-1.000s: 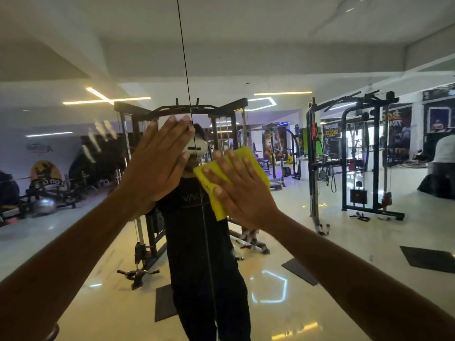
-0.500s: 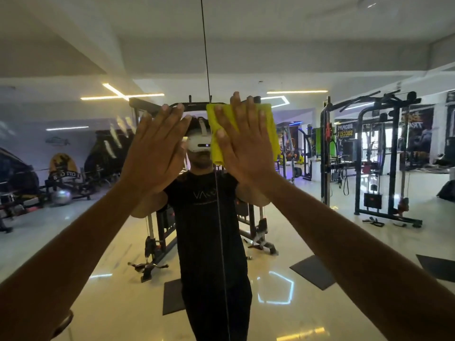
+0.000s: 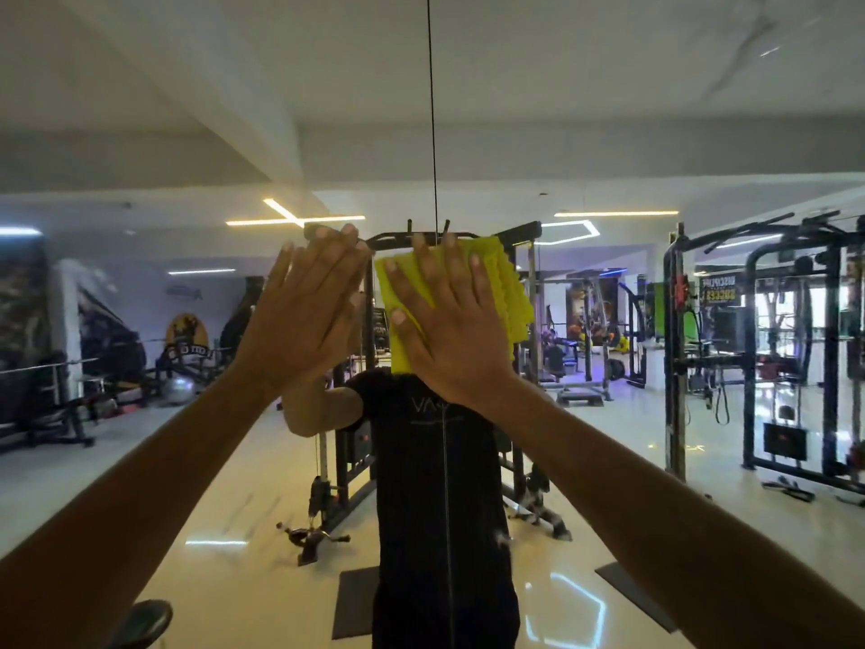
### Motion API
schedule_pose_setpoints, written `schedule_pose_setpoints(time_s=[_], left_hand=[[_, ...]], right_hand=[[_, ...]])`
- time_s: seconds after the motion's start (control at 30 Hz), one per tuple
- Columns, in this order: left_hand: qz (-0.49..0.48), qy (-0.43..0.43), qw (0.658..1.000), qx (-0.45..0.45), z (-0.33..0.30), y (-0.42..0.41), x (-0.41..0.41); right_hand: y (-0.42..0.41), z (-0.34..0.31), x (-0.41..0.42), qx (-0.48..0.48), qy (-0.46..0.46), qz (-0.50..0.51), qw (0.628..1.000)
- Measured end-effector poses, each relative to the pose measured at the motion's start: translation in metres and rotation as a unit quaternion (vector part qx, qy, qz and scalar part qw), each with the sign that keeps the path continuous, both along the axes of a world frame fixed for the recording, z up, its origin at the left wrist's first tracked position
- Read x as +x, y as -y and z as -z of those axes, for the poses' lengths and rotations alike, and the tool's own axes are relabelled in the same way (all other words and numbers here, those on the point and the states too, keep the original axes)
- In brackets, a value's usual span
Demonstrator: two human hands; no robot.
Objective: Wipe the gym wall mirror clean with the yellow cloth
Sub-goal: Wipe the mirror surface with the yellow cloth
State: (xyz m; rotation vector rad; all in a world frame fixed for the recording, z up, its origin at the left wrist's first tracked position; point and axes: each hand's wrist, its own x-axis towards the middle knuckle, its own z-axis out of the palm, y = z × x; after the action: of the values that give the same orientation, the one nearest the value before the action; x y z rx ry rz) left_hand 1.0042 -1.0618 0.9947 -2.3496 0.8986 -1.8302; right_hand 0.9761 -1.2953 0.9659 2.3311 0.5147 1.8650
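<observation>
The gym wall mirror [image 3: 608,133] fills the view, split by a thin vertical seam [image 3: 433,110] between two panes. A folded yellow cloth [image 3: 508,292] lies flat on the glass at head height, just right of the seam. My right hand [image 3: 449,330] presses the cloth against the mirror with straight, spread fingers. My left hand [image 3: 304,316] rests flat on the glass left of the cloth, fingers straight, holding nothing. My own reflection in a black shirt stands behind both hands, its head hidden by the cloth and my right hand.
The mirror reflects the gym: a cable machine [image 3: 791,348] at right, a black rack [image 3: 524,367] behind my reflection, benches and a grey ball [image 3: 178,391] at left, and a glossy floor with dark mats [image 3: 351,601].
My right hand slid the yellow cloth up the glass and turned it from slanted to upright. My left hand stayed flat on the mirror, and the view tilted upward.
</observation>
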Motion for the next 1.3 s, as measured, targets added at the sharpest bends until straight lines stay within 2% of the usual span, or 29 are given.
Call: schedule_pose_setpoints(time_s=[0.07,0.13,0.23,0.3,0.47,0.53,0.6,0.67,0.8,0.87,0.97,1.03,1.07,1.2,1.23,1.3], left_hand=[[-0.008,0.000,1.000,0.004,-0.001,-0.004,-0.001],[-0.016,0.004,1.000,0.016,-0.002,-0.007,-0.001],[-0.007,0.011,1.000,0.016,-0.005,-0.010,-0.003],[-0.004,0.026,1.000,0.014,-0.008,-0.016,-0.003],[-0.002,0.014,1.000,0.017,-0.016,-0.043,0.000],[0.011,0.016,0.999,0.031,-0.019,-0.053,0.004],[0.028,0.021,0.999,0.034,-0.020,-0.065,0.009],[0.047,0.013,0.999,0.023,-0.022,-0.078,0.011],[0.067,0.004,0.997,0.043,-0.025,-0.096,0.016],[0.067,0.010,0.996,0.057,-0.029,-0.107,0.022],[0.073,0.008,0.995,0.061,-0.032,-0.125,0.028],[0.063,0.019,0.995,0.072,-0.031,-0.135,0.031],[0.061,0.024,0.995,0.074,-0.030,-0.140,0.032],[0.079,0.009,0.995,0.066,-0.030,-0.156,0.031],[0.081,0.006,0.994,0.067,-0.030,-0.161,0.032],[0.088,0.007,0.994,0.068,-0.029,-0.169,0.033]], right_hand=[[0.001,0.019,0.001,-0.061,-0.018,-0.011,0.998],[0.008,0.000,0.004,-0.070,-0.005,-0.008,0.997],[0.008,-0.047,0.005,0.025,0.015,0.012,0.999],[-0.009,-0.047,0.005,0.061,0.013,0.022,0.998],[-0.028,0.008,0.007,-0.078,-0.020,0.000,0.997],[-0.025,-0.017,0.009,-0.038,-0.001,0.008,0.999],[-0.034,-0.043,0.008,0.051,0.018,0.019,0.998],[-0.057,-0.043,0.008,0.100,0.016,0.026,0.995],[-0.094,0.014,0.005,-0.016,-0.031,0.019,0.999],[-0.085,0.008,0.006,-0.032,-0.021,0.025,0.999],[-0.079,-0.040,0.009,0.085,0.018,0.038,0.995],[-0.101,-0.047,0.010,0.173,0.014,0.044,0.984],[-0.120,-0.037,0.012,0.169,0.015,0.047,0.984],[-0.151,0.025,0.012,-0.037,-0.030,0.046,0.998],[-0.143,0.017,0.012,-0.034,-0.018,0.044,0.998],[-0.130,-0.020,0.013,0.058,0.013,0.041,0.997]])
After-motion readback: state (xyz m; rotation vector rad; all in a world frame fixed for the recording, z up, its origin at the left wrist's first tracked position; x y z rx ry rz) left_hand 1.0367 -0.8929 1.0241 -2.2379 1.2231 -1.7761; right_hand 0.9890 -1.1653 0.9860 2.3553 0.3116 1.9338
